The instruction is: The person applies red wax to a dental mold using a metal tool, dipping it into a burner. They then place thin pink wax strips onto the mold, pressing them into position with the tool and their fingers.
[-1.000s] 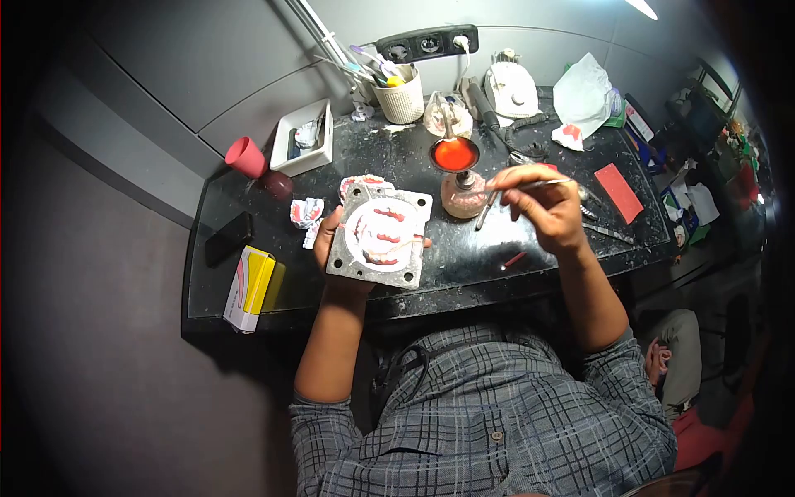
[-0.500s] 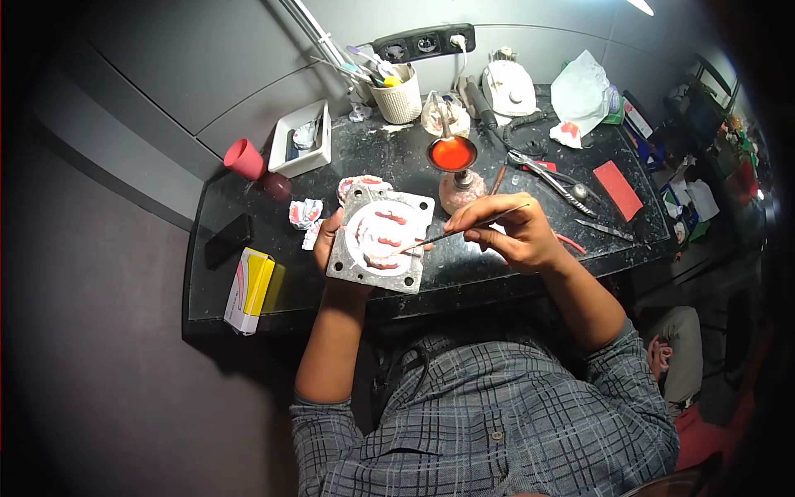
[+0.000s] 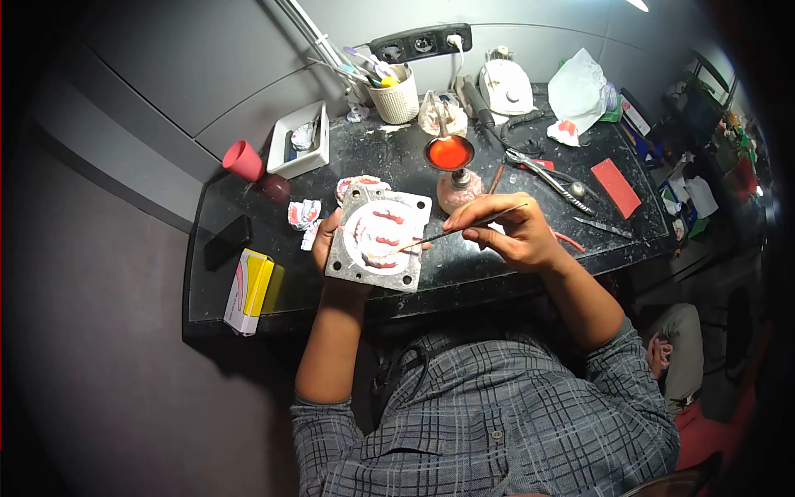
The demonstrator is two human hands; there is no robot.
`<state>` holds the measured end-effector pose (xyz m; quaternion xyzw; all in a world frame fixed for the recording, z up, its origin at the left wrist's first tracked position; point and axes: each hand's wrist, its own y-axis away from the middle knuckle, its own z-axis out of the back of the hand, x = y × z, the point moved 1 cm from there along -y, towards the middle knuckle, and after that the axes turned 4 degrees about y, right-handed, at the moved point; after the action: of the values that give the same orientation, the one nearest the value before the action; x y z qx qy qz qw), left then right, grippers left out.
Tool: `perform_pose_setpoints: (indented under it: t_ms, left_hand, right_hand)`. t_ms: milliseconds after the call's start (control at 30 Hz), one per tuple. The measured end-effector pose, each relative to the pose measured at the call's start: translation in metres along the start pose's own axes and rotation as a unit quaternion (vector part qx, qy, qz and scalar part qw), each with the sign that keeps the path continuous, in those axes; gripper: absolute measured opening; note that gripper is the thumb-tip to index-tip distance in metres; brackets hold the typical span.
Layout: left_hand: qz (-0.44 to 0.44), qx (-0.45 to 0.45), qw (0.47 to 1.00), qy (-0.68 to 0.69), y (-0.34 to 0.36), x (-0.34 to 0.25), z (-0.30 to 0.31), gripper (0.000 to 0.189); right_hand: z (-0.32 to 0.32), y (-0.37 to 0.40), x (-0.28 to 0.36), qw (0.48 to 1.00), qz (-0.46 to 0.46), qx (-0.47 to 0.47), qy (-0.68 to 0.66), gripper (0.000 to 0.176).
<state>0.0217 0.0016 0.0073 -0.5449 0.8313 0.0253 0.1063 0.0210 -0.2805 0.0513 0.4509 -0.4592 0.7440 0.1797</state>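
Observation:
My left hand [image 3: 329, 240] holds a square metal flask [image 3: 347, 267] from its left side and from beneath. White plaster fills the flask, with pink and white denture pieces [image 3: 381, 259] set in it. Between the fingertips of my right hand [image 3: 512, 232] is a thin tool [image 3: 464, 225], whose tip points down-left to the denture pieces; contact cannot be made out. Behind the flask, a round pan of red liquid [image 3: 449, 152] is over a burner [image 3: 460, 190].
Plaster models [image 3: 304, 214], a white tray [image 3: 284, 157], a pink cup [image 3: 243, 161] and a yellow-white box [image 3: 249, 291] stand left. Pliers [image 3: 553, 179], a red sheet [image 3: 616, 189] and a knife [image 3: 603, 228] lie right. A seated person's hand [image 3: 659, 354] shows at far right.
The whole view has shifted very slightly. Both hands, the flask and the thin tool keep nearly the same positions relative to each other.

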Motion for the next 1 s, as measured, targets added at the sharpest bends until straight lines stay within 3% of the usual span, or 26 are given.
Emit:
perform_pose_setpoints:
  t_ms: [100, 167, 400, 467, 567, 667, 767, 1000]
  left_hand:
    - [0.001, 0.011, 1.000, -0.004, 0.000, 0.000, -0.002, 0.076]
    - [0.027, 0.036, 0.997, -0.055, 0.000, -0.001, -0.007, 0.063]
    - [0.045, 0.025, 0.997, -0.053, 0.000, -0.003, -0.001, 0.065]
    - [0.025, 0.023, 0.999, 0.023, 0.001, 0.001, -0.003, 0.074]
    - [0.006, 0.030, 0.999, -0.008, -0.002, 0.003, 0.001, 0.065]
    - [0.015, 0.011, 1.000, 0.004, -0.001, -0.004, 0.006, 0.073]
    - [0.003, 0.003, 0.999, -0.054, -0.002, -0.008, 0.017, 0.072]
    - [0.019, 0.027, 0.999, -0.013, -0.001, 0.000, 0.002, 0.071]
  right_hand:
    - [0.003, 0.001, -0.001, 1.000, 0.003, 0.002, 0.013, 0.017]
    - [0.007, 0.004, -0.001, 1.000, -0.005, 0.001, 0.015, 0.017]
    - [0.007, 0.004, 0.000, 0.999, -0.027, -0.006, -0.018, 0.016]
    - [0.007, 0.003, -0.001, 1.000, -0.014, 0.004, -0.002, 0.016]
    - [0.010, 0.005, -0.003, 1.000, -0.017, -0.009, -0.007, 0.016]
    - [0.009, 0.004, -0.002, 1.000, -0.015, -0.013, -0.024, 0.016]
    - [0.005, 0.001, 0.002, 0.999, -0.025, 0.000, -0.031, 0.016]
    - [0.010, 0.002, 0.005, 0.998, -0.041, -0.020, -0.051, 0.015]
